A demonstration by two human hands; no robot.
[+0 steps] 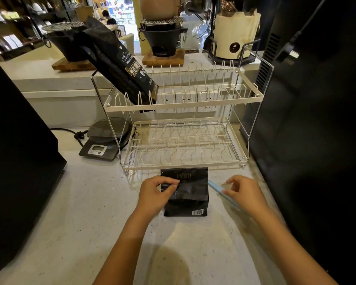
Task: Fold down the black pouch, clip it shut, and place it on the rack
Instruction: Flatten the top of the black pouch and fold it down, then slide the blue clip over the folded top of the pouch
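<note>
The black pouch [185, 194] lies flat on the desk [90, 212], just in front of the near edge of the white rack [183, 128]. Its top part is folded down over the front. The barcode end points near, toward the person, and the fold is at the far end by the rack. Its long side runs from near to far.

The left hand [156, 192] is on the left side of the pouch. Its fingers [171, 185] pinch the folded flap and hold it down. The right hand [243, 192] is just to the right of the pouch. Its fingers are closed on a long light blue clip [216, 188], which slants along the pouch's right side.

I think the step now is putting the clip on. To do it well, the left hand should keep the flap pressed flat so it does not spring open. The clip should slide across the fold from the right, covering the whole width.

Another bigger black bag [119, 64] already leans on the top shelf of the rack, at the left. A small scale [105, 140] sits on the desk to the left of the rack.
</note>
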